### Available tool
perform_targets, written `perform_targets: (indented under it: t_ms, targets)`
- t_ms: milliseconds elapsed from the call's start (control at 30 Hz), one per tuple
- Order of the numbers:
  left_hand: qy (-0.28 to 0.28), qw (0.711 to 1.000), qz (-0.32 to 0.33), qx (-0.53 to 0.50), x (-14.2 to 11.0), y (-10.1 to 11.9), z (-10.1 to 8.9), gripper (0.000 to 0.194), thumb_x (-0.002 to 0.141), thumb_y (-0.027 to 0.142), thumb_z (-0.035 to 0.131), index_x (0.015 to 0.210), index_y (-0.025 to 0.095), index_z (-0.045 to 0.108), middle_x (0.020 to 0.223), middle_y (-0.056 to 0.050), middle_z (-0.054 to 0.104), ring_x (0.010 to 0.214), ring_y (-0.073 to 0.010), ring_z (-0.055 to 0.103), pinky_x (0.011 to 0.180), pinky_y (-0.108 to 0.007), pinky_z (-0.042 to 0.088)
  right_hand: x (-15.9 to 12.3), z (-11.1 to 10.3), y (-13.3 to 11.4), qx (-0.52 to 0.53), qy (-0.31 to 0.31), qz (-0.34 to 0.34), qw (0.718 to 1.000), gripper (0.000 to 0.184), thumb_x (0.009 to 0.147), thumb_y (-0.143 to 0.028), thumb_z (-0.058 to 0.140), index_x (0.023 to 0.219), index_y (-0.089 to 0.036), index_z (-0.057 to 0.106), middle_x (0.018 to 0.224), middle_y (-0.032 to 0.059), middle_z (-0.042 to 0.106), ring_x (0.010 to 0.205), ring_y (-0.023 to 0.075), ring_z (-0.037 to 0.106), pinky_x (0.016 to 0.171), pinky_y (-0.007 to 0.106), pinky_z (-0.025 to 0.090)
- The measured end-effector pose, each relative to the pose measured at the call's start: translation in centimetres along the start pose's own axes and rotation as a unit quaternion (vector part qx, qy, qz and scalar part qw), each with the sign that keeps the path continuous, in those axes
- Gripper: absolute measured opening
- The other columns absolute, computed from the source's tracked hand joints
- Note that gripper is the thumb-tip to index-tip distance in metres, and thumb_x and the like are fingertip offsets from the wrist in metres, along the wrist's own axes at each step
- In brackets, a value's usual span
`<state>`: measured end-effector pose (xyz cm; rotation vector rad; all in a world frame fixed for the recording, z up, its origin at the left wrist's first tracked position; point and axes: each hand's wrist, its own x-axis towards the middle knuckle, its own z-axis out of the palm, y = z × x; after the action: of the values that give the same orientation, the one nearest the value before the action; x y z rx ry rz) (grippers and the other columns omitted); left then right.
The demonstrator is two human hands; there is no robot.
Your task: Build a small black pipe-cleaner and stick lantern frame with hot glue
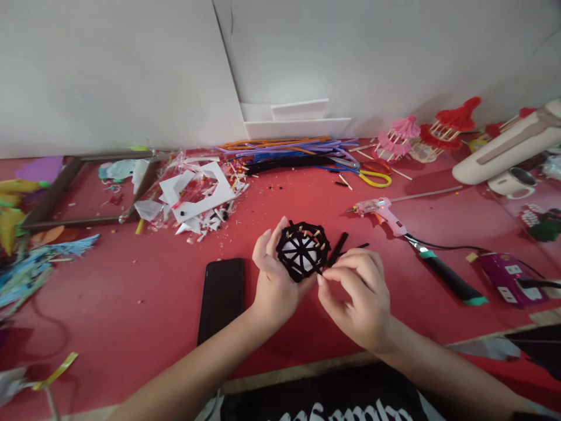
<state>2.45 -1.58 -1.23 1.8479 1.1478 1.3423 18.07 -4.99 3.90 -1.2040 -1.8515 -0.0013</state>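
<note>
Black shirt (363, 383) cloth sits nearest; beyond it, above the red table (149, 316), the left hand (276, 286) cradles a small black basket (301, 252) while the right hand (362, 292) pinches its edge. It looks light, springy, probably weak at its joints: best held loosely around the rim. A phone (222, 301) lies left, a glue gun (380, 210) right.

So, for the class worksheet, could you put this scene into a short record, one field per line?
Surface: red table
Left hand: holds the frame
Right hand: fingertips pinched at the frame's edge
Frame: black, round, spoked, white between spokes
Left side: phone, lying flat
Right side: pink glue gun
Back: coloured pipe cleaners
Far right: mug
</note>
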Motion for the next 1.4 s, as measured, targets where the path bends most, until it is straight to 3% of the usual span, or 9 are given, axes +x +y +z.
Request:
perform_targets:
  t_ms: [200,667,800,900,967,1033,1167,1267,1400]
  targets:
    - [-0.004,1.0,-0.007,-0.006,0.0,-0.1,0.0,0.107,0.076,0.027,0.085,0.147,0.026,0.005,0.156,-0.028,0.03,0.141,-0.0348,0.048,0.106,-0.058,0.05,-0.1,0.3,-0.3,0.034,-0.005,0.03,0.999,0.018,0.082,-0.004,0.067,0.088,-0.018,0.058,0.082,0.0042,0.054,0.086,0.0206,0.053,0.077,0.041,0.051]
    - [-0.006,1.0,-0.005,0.014,0.0,0.0,-0.1,0.106,0.076,0.027,0.084,0.147,0.025,0.006,0.155,-0.028,0.032,0.14,-0.0359,0.048,0.106,-0.059,0.05,-0.3,0.5,-0.1,0.002,-0.012,-0.003,1.0,0.019,0.081,-0.003,0.069,0.087,-0.018,0.059,0.083,0.005,0.057,0.088,0.0213,0.053,0.079,0.04,0.051]
    - [-0.011,0.999,-0.013,0.027,-0.1,-0.1,-0.2,0.103,0.077,0.026,0.081,0.147,0.025,0.005,0.15,-0.027,0.038,0.135,-0.0349,0.053,0.102,-0.057,0.053,0.3,-0.2,0.5,0.009,-0.026,-0.01,1.0,0.018,0.079,-0.014,0.074,0.089,-0.02,0.06,0.088,0.006,0.06,0.088,0.0218,0.055,0.08,0.04,0.051]
    - [0.001,0.998,-0.015,0.066,-0.1,-0.1,-0.2,0.101,0.076,0.025,0.079,0.147,0.022,0.007,0.142,-0.026,0.044,0.129,-0.0355,0.058,0.098,-0.056,0.056,1.0,-2.5,3.9,-0.024,-0.021,0.03,0.999,0.016,0.082,-0.026,0.07,0.093,-0.02,0.061,0.094,0.0083,0.063,0.089,0.0233,0.06,0.082,0.041,0.051]
    - [0.008,0.996,-0.01,0.085,0.0,0.0,-0.3,0.1,0.077,0.026,0.078,0.147,0.02,0.008,0.139,-0.025,0.046,0.126,-0.0354,0.06,0.095,-0.055,0.058,1.4,-4.6,7.7,-0.118,-0.018,0.152,0.981,0.011,0.086,-0.031,0.062,0.091,-0.022,0.06,0.094,0.009,0.066,0.091,0.025,0.062,0.084,0.041,0.05]
    - [0.007,0.996,-0.007,0.086,0.2,0.1,-0.3,0.099,0.078,0.028,0.078,0.147,0.02,0.008,0.138,-0.025,0.047,0.124,-0.0341,0.061,0.094,-0.054,0.059,1.7,-6.4,12.1,-0.198,-0.051,0.28,0.938,0.019,0.085,-0.036,0.057,0.095,-0.021,0.062,0.098,0.013,0.067,0.095,0.0302,0.063,0.085,0.046,0.049]
    - [-0.001,0.998,0.01,0.069,0.6,0.0,-0.4,0.098,0.077,0.027,0.077,0.146,0.021,0.008,0.137,-0.022,0.047,0.125,-0.0316,0.061,0.095,-0.051,0.059,1.8,-7.4,18.6,-0.203,-0.166,0.349,0.9,0.022,0.071,-0.037,0.066,0.083,-0.019,0.067,0.089,0.0149,0.069,0.085,0.0321,0.065,0.075,0.042,0.048]
    - [-0.014,0.996,0.043,0.073,0.9,-0.3,-0.6,0.101,0.076,0.027,0.079,0.147,0.023,0.006,0.135,-0.019,0.047,0.123,-0.0303,0.062,0.093,-0.048,0.06,1.8,-6.3,20.2,-0.176,-0.204,0.343,0.9,0.017,0.069,-0.034,0.064,0.078,-0.021,0.068,0.089,0.0106,0.069,0.077,0.0255,0.064,0.071,0.036,0.046]
    - [-0.045,0.993,0.076,0.073,1.1,-0.5,-1.2,0.106,0.077,0.03,0.081,0.148,0.023,0.003,0.134,-0.019,0.046,0.119,-0.03,0.065,0.093,-0.049,0.06,2.2,-5.6,20.0,-0.165,-0.175,0.354,0.904,0.016,0.071,-0.034,0.062,0.081,-0.022,0.065,0.079,0.0071,0.067,0.074,0.0239,0.061,0.068,0.035,0.042]
